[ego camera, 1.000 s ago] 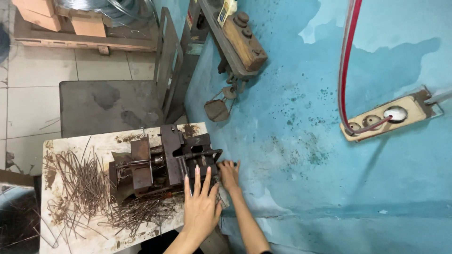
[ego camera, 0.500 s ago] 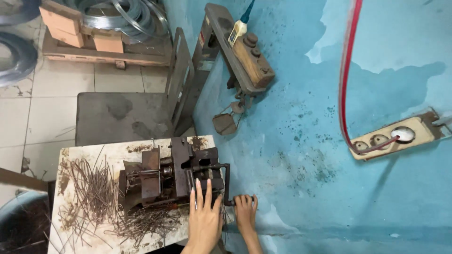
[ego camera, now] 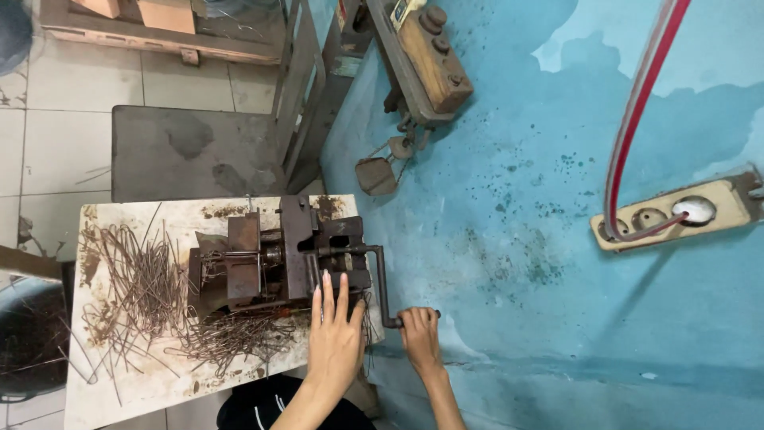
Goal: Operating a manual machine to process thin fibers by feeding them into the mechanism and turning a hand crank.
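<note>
A rusty hand-cranked metal machine (ego camera: 278, 263) stands on a stained white table (ego camera: 119, 390). My left hand (ego camera: 334, 338) lies flat, fingers straight and together, against the machine's near right side. A dark L-shaped crank (ego camera: 380, 279) sticks out from the machine's right end. My right hand (ego camera: 419, 334) is closed around the crank's handle, just off the table's edge. Left of and in front of the machine lies a pile of several thin, rusty bent wires (ego camera: 143, 295).
A blue wall (ego camera: 557, 318) runs along the right, bearing a wooden socket board (ego camera: 676, 215) with a red cable (ego camera: 637, 103). Beyond the table stand a grey metal platform (ego camera: 183, 151) and a wooden switch box (ego camera: 430, 56). A dark bin (ego camera: 24, 342) sits at the left.
My right hand has moved from beside the machine out to the crank handle and closed on it. My left hand has stayed on the machine.
</note>
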